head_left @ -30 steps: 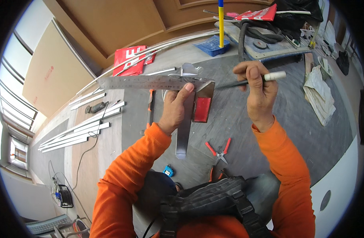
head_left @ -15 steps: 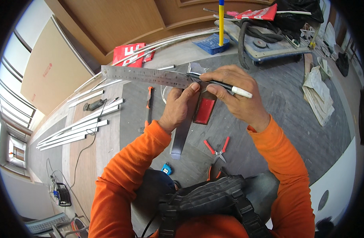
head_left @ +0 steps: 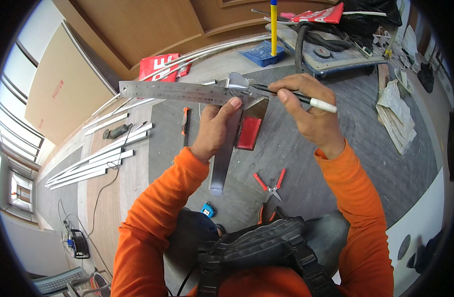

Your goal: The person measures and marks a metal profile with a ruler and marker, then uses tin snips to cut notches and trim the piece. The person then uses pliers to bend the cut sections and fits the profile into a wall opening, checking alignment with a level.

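Sleeves [head_left: 155, 213] are orange, bag [head_left: 254, 242] black, trousers [head_left: 333, 230] apparently grey.

Below the right hand [head_left: 311, 106], grey floor [head_left: 301, 153] leaves a broad way through, with red-handled snips [head_left: 270, 187] lying in it and pliers [head_left: 261, 214] near the black bag [head_left: 251, 247]. The steel square [head_left: 167, 90] bars the way forward from the left hand [head_left: 213, 128]; the metal strip [head_left: 224, 161] hangs below it (a second barrier). Leftward, the orange-handled tool [head_left: 186, 121], then white lengths [head_left: 96, 163], obstruct low passage. Rightward, room runs to the pale cloth [head_left: 397, 119].
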Demonstrator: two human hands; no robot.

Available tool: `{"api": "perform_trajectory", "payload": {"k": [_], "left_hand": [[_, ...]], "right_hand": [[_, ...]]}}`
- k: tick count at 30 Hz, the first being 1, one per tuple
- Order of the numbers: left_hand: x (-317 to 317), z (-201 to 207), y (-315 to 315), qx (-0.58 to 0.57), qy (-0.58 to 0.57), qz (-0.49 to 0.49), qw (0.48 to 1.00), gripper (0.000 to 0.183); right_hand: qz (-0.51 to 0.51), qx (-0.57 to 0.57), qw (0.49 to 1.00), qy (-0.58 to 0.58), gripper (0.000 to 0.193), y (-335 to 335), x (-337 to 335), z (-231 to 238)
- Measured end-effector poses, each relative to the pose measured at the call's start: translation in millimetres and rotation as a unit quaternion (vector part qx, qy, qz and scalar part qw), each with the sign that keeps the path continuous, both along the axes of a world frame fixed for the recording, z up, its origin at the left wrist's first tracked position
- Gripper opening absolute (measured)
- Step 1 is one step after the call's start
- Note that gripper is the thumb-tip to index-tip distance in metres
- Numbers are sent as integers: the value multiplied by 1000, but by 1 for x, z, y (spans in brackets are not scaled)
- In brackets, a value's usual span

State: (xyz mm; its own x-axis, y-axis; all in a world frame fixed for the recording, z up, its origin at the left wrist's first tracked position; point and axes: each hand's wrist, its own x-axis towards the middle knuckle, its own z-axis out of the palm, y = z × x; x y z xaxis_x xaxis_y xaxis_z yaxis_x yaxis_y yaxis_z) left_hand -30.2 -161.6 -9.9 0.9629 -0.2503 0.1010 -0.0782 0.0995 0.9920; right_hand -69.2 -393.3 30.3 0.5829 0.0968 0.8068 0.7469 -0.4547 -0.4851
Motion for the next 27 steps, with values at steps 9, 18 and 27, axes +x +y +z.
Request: {"api": "perform_trajectory", "payload": {"k": [9,18,27], "left_hand": [[9,-24,-6,-27,-23,-74,997,38],[4,-13,-6,44,-47,-46,997,42],[4,1,5,16,-34,-16,999,41]], "right_hand": [[27,-53,995,-77,15,16,3,-4],[34,-57,996,-61,15,9,2,-3],[16,-39,997,-70,8,3,1,1]]}}
